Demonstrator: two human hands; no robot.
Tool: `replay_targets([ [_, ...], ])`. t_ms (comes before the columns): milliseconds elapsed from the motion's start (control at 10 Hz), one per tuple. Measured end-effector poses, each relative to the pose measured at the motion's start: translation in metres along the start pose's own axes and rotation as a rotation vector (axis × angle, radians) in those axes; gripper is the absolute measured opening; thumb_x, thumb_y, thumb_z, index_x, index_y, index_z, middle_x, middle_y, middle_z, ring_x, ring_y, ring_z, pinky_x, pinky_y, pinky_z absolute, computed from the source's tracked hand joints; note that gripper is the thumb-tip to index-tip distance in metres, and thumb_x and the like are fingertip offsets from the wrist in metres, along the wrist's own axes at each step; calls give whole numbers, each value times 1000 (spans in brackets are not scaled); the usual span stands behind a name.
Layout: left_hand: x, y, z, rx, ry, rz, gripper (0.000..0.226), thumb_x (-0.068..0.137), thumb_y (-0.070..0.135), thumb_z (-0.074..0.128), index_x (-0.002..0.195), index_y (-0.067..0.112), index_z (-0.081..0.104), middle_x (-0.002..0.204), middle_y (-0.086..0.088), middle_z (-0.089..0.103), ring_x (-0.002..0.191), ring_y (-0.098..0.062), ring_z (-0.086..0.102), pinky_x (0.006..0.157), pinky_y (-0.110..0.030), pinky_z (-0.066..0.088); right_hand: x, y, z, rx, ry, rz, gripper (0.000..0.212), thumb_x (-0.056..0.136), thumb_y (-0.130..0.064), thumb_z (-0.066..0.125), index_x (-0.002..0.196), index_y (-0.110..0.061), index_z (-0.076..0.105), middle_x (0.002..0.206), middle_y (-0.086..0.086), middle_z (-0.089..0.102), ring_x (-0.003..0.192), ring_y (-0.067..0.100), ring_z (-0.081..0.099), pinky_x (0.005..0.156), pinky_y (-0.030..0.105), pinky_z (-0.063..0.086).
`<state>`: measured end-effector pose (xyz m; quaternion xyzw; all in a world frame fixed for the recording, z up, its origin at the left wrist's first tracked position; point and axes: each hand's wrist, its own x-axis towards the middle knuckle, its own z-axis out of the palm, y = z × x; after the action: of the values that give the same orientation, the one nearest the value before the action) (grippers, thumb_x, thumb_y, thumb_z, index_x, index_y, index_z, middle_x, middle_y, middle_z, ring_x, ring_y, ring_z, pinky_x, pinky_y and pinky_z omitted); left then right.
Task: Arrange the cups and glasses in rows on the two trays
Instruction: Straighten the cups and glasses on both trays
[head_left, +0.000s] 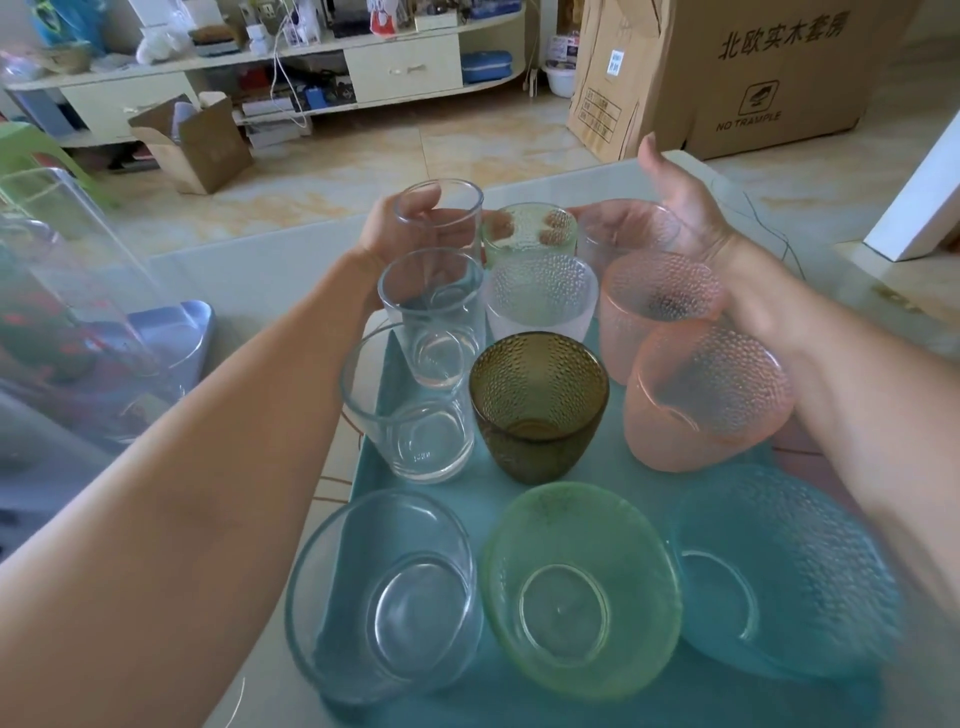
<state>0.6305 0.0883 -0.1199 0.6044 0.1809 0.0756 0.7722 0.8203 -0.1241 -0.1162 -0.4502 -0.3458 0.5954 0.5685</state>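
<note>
Hands: left wrapped around far clear glass | right spread beside hobnail cup

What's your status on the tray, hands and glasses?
Left hand gripping the far clear glass. Right hand open, cupped behind the far right glass. Teal tray holds three rows, upright. Nothing blocking.

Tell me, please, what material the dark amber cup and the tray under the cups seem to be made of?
Dark amber cup: probably pressed glass, see-through, with a glossy, dimpled wall and a thick base. Tray: likely plastic, opaque turquoise with a smooth, slightly shiny face and a raised edge; painted metal cannot be ruled out.
</note>
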Motion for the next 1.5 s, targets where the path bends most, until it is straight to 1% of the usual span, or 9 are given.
replay_targets([
  [100, -10, 1, 7, -75, -80, -19, 40, 74, 37, 47, 78, 5, 69, 100, -9, 56, 59, -15, 59, 60, -22, 48, -9, 1, 21, 101, 119, 19, 103, 78, -74, 37, 143, 6, 31, 124, 23, 50, 100, 31, 61, 80, 35, 57],
  [300, -27, 5, 24, -222, -58, -38, 47, 83, 34, 35, 107, -2, 55, 83, -9, 70, 54, -17, 65, 53, -20, 52, -16, 2, 35, 104, 224, -18, 89, 85, -71, 29, 120, 5, 57, 108, 23, 62, 88, 32, 66, 72, 34, 58],
  [500, -46, 4, 21, -148, 231, 75, 61, 101, 30, 16, 91, 6, 72, 86, -7, 74, 80, -20, 68, 68, -28, 56, -30, 3, 41, 8, 470, -132, 81, 92, -66, 18, 107, -4, 67, 85, 11, 73, 81, 21, 70, 72, 28, 54],
  [600, -76, 1, 23, -171, 353, 132, 59, 103, 35, 12, 115, 3, 61, 91, -5, 74, 95, -20, 61, 82, -27, 52, -52, 3, 52, -21, 660, -197, 75, 95, -62, 18, 112, -8, 66, 97, 8, 73, 91, 20, 67, 73, 30, 51],
  [700, -118, -9, 33, -155, 458, 143, 58, 103, 38, 10, 140, 6, 43, 141, -11, 50, 133, -22, 44, 115, -36, 28, -80, 1, 72, -52, 776, -190, 76, 96, -59, 8, 121, -13, 62, 127, 7, 61, 119, 21, 52, 94, 32, 39],
  [800, -169, -17, 56, -234, 549, 191, 57, 104, 39, 11, 141, 10, 43, 149, -11, 41, 141, -22, 33, 120, -36, 20, -112, 8, 93, -26, 941, -187, 76, 96, -60, 7, 121, -14, 62, 136, 7, 56, 134, 22, 42, 115, 38, 21],
  [1100, -286, -71, 160, -166, 1070, 479, 38, 102, 15, 28, 132, 17, 51, 138, 2, 51, 127, -4, 44, 99, -8, 31, -194, 36, 193, 183, 1526, -452, 49, 96, -44, 30, 128, -17, 54, 137, 4, 54, 119, 16, 49, 103, 29, 32],
  [1300, -276, -78, 196, -124, 1146, 434, 41, 101, 19, 37, 142, 11, 42, 146, 0, 45, 134, -10, 40, 104, -15, 28, -171, 132, 274, 22, 1722, -469, 69, 85, -46, 33, 146, -17, 25, 157, 7, 22, 140, 23, 30, 112, 44, 30],
  [1500, -251, -69, 172, -188, 1093, 455, 47, 90, 17, 51, 137, 8, 50, 141, -6, 51, 131, -14, 47, 103, -18, 36, -127, 129, 284, -106, 1803, -621, 66, 89, -34, 37, 149, -11, 21, 159, 7, 13, 145, 20, 17, 112, 20, 16],
])
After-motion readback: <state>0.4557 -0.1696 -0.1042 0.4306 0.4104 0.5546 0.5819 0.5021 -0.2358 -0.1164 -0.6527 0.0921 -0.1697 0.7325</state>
